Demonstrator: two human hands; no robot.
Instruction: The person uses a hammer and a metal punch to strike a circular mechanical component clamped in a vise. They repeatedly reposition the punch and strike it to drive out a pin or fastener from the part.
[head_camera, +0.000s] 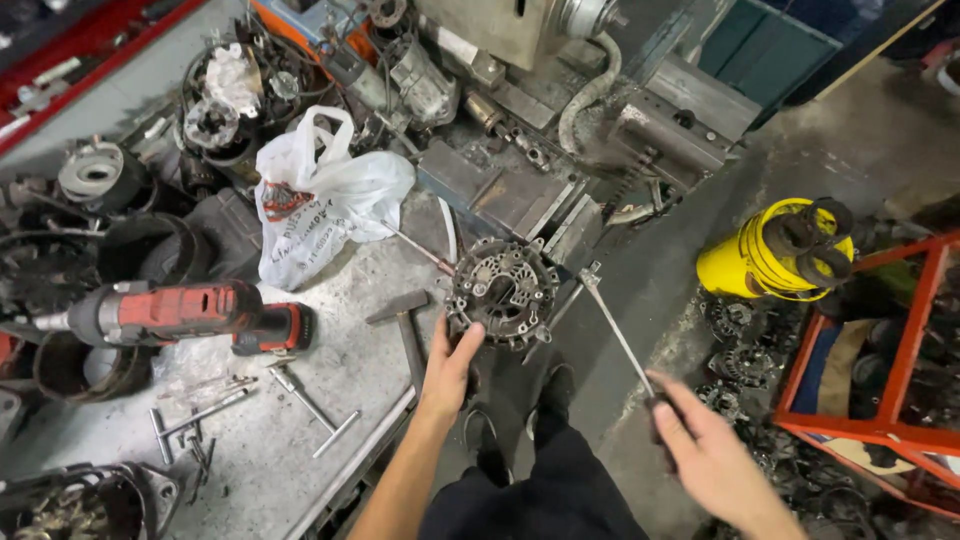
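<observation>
Because the round alternator rectifier plate (503, 290) sits right at the corner of the table (300, 420), partly past the edge and steadied only by the left hand (450, 365), a slip of that grip could, in my judgement, let it tip off toward the floor and the person's black shoes (553, 395) below. That hand is curled round the plate's lower rim, fingers closed on it. The right hand (700, 445) is closed round the handle of a long thin driver (615, 330), whose tip reaches up to the plate's right side; if the shaft skids off it could jab the other hand or knock the plate sideways.

A hammer (405, 325) lies just beside the left wrist, and a red cordless impact wrench (170, 312) lies well to the left, with loose T-handled wrenches (300, 400) near the table edge; any could be nudged off. Room is tight toward the machine (560, 130) behind and the white plastic bag (320, 195). Open space lies to the right over the dark floor (660, 270), short of the yellow drum (765, 255) and red rack (890, 350).
</observation>
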